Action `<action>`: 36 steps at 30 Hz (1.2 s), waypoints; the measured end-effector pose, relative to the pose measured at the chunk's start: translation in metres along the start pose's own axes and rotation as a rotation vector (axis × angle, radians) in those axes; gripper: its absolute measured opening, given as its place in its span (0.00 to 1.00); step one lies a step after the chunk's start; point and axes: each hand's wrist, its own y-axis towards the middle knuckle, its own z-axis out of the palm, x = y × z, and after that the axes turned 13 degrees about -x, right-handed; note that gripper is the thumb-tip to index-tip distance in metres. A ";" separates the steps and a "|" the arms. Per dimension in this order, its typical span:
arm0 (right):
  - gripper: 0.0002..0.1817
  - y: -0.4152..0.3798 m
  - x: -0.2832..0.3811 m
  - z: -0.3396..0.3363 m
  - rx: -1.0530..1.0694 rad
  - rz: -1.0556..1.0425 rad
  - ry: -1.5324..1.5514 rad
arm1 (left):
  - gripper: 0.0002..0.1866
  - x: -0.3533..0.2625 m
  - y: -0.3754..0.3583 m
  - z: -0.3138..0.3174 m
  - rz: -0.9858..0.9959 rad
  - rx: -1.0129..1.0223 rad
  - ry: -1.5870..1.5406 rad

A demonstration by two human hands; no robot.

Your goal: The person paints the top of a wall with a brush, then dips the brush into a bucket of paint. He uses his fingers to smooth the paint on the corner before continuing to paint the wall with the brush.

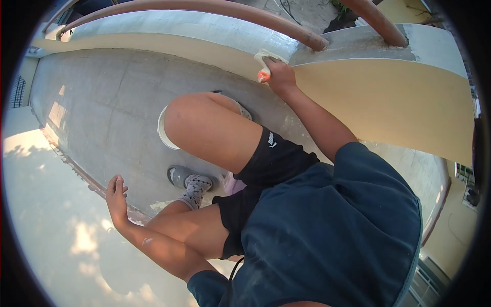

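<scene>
My right hand (280,75) is raised against the cream parapet wall (388,102), gripping a small tool with an orange handle and a pale head (264,66), pressed near the wall's top edge below the rusty rail (230,11). My left hand (117,198) is flat, fingers apart, resting on the cream wall surface at the left. My raised knee (204,125) hides most of a white bucket (162,130). My foot in a grey slipper (180,176) and patterned sock stands on the concrete floor.
A grey concrete balcony floor (102,102) runs between the cream walls. Rusty pipe rails (376,20) top the grey ledge (358,43). A pink object (232,185) peeks out beside my thigh. Buildings show at the right edge.
</scene>
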 end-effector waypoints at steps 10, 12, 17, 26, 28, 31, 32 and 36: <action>0.17 0.027 -0.016 0.030 0.008 0.047 0.025 | 0.29 -0.007 -0.005 0.004 0.005 -0.004 -0.009; 0.15 0.002 -0.012 0.022 0.001 -0.069 0.020 | 0.29 -0.005 -0.004 0.002 -0.008 -0.005 -0.005; 0.19 -0.001 0.002 -0.002 -0.163 -0.129 0.071 | 0.29 -0.012 -0.002 0.004 -0.026 -0.015 0.040; 0.16 -0.006 0.005 0.007 -0.071 0.049 0.041 | 0.27 -0.008 -0.001 0.006 -0.015 0.008 0.006; 0.18 0.009 0.004 -0.002 -0.088 0.052 0.053 | 0.27 -0.006 0.001 0.006 -0.018 0.018 0.011; 0.19 0.035 -0.010 0.005 -0.114 0.089 -0.005 | 0.27 -0.007 0.003 0.008 -0.004 0.030 0.010; 0.17 0.043 -0.022 0.014 -0.189 0.053 0.013 | 0.27 -0.007 0.003 0.009 -0.002 0.034 0.019; 0.16 0.042 -0.038 0.030 -0.056 0.215 -0.076 | 0.28 -0.007 0.003 0.007 0.006 0.038 -0.003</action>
